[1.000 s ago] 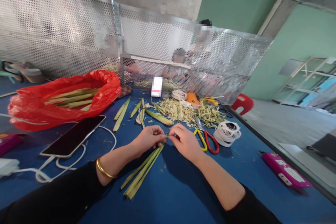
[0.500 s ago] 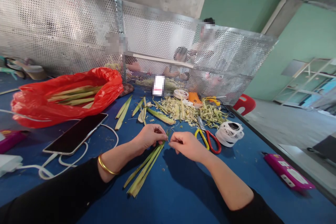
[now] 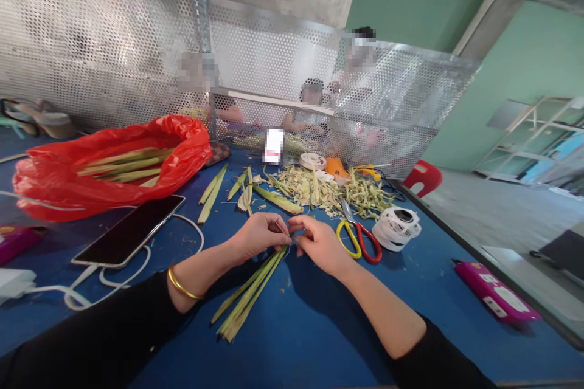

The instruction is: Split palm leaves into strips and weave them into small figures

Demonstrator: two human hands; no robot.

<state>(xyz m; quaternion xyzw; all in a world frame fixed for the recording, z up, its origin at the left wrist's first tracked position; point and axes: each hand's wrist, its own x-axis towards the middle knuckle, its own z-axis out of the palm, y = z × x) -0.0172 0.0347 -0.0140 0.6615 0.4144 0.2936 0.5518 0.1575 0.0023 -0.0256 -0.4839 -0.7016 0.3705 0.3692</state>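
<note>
My left hand (image 3: 258, 235) pinches the upper end of a bundle of long green leaf strips (image 3: 249, 296) that lies slanted on the blue table (image 3: 319, 328). A gold bangle sits on that wrist. My right hand (image 3: 319, 244) is closed just beside it, fingers pinched at the same end of the strips, apparently on a thin white thread that I can barely make out. Both hands meet at the bundle's tip, close to the middle of the table.
A red plastic bag (image 3: 109, 164) with more leaf stalks lies far left. A phone (image 3: 130, 231) on a white cable lies near it. Yellow-and-red scissors (image 3: 358, 237), a white string spool (image 3: 396, 228), leaf scraps (image 3: 328, 191) and a pink case (image 3: 497, 301) lie right. Behind a perforated metal screen (image 3: 137, 67) sit other people.
My right hand drew slightly away from the bundle's tip, then came back against my left hand. The bundle stays in place.
</note>
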